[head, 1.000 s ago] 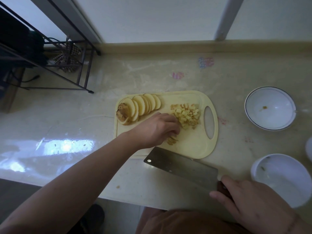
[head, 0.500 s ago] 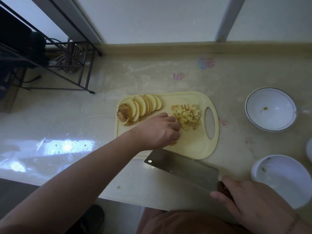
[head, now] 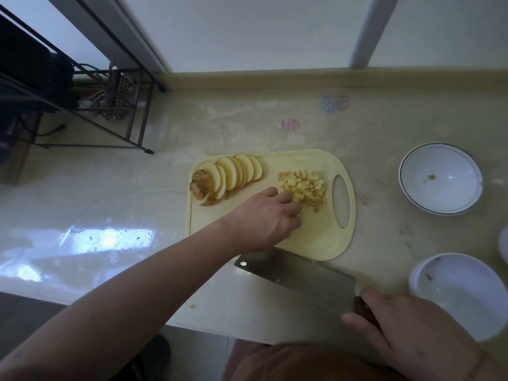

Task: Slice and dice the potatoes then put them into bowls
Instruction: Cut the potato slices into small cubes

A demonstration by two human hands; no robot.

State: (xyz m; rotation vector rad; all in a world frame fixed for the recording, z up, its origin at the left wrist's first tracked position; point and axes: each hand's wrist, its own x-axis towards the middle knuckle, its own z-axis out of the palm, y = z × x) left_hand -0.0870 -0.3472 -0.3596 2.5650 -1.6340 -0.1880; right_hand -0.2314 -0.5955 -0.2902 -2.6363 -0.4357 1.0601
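A pale yellow cutting board (head: 316,237) lies on the counter. A fan of round potato slices (head: 236,173) leans at its far left corner, ending in a brown end piece (head: 200,185). A pile of diced potato (head: 305,187) sits near the board's handle hole. My left hand (head: 265,215) reaches over the board with fingers curled down, their tips in the near left edge of the dice. My right hand (head: 406,334) grips the dark handle of a cleaver (head: 297,276), whose blade lies low over the counter just in front of the board.
Two white bowls stand at the right: one with a dark rim line (head: 450,188) farther back, one (head: 464,295) near my right hand. Another white item (head: 505,248) shows at the right edge. A black wire rack (head: 110,105) stands at back left. The counter's front edge runs below my arms.
My left hand slid from the loose bits at the board's near middle up and right into the dice pile; those bits no longer show. The cleaver and my right hand stayed put.
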